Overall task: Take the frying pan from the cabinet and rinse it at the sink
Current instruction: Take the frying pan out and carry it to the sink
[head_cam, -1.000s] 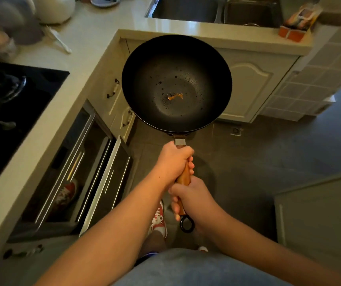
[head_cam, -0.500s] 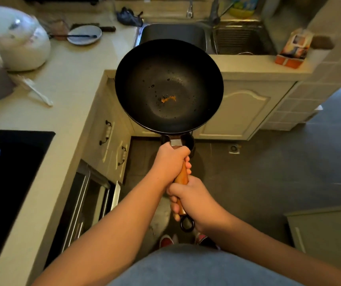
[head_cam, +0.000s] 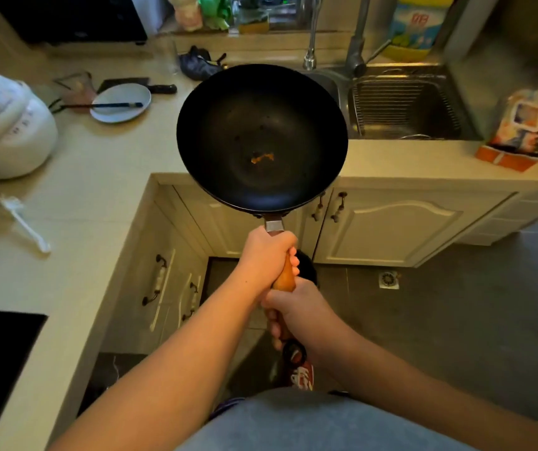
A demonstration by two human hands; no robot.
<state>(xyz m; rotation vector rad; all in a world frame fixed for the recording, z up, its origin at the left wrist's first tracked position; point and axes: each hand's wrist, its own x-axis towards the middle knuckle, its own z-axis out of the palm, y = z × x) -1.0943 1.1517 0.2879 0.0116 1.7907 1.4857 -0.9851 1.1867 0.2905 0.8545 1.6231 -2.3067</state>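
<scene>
the frying pan point(head_cam: 262, 138) is already out of the cabinet, held level over the table point(head_cam: 105, 177) edge just short of the sink point(head_cam: 404, 105), left hand point(head_cam: 266, 255) and right hand point(head_cam: 296, 312) both in a closed grip on its handle, rinsing not yet done.

One frying pan point(head_cam: 262, 138), two hands, one plate point(head_cam: 120, 103), one rice cooker point(head_cam: 4, 122), two faucets

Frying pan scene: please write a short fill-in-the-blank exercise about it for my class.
1. Both hands grip the frying pan by its ____.
2. The left hand sits ____ to the pan than the right hand.
3. A pair of ____ lies across the white plate.

Missing words: handle; closer; chopsticks
</scene>
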